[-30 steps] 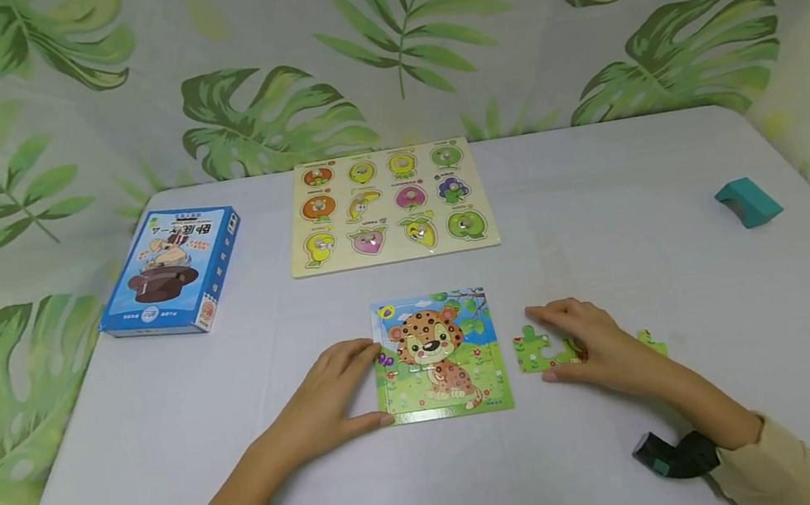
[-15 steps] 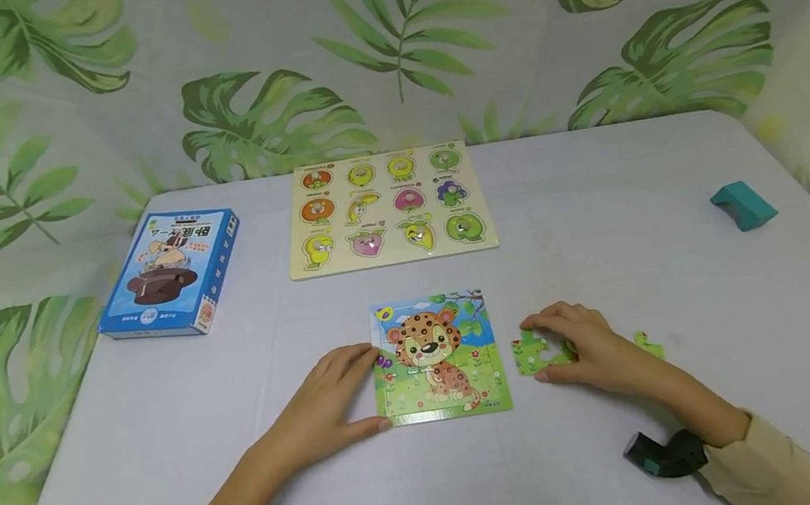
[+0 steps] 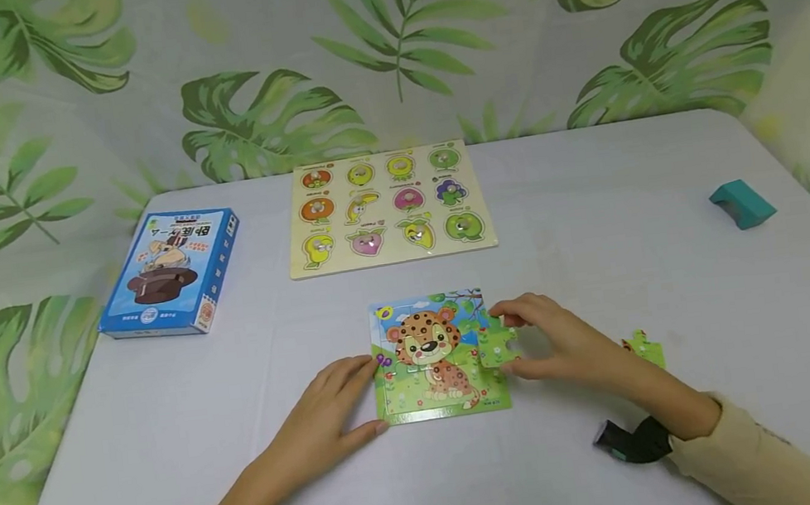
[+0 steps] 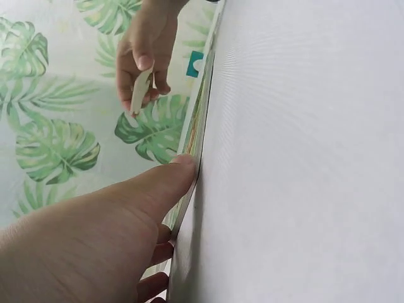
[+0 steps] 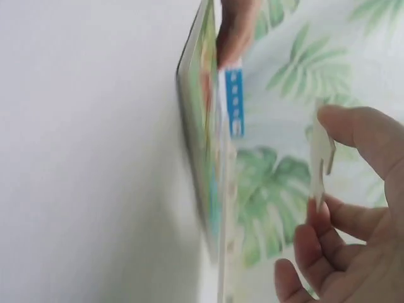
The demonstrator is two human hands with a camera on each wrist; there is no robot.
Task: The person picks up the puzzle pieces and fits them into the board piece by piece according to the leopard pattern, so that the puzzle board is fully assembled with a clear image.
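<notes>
With right hand (image 3: 563, 339), pinching a green puzzle piece (image 3: 496, 348) between thumb and fingertips, held up clear of the leopard tray (image 3: 446, 414), overlapping its right edge in head view. With left hand (image 3: 326, 411), touching the tray's left edge, fingers relaxed, thumb apart. In tray: leopard picture (image 3: 431, 353), head toward far side. On fruit board (image 3: 394, 258): fruit pieces (image 3: 368, 242). Holding the piece roughly level, jagged side facing right; can't tell long axis.
</notes>
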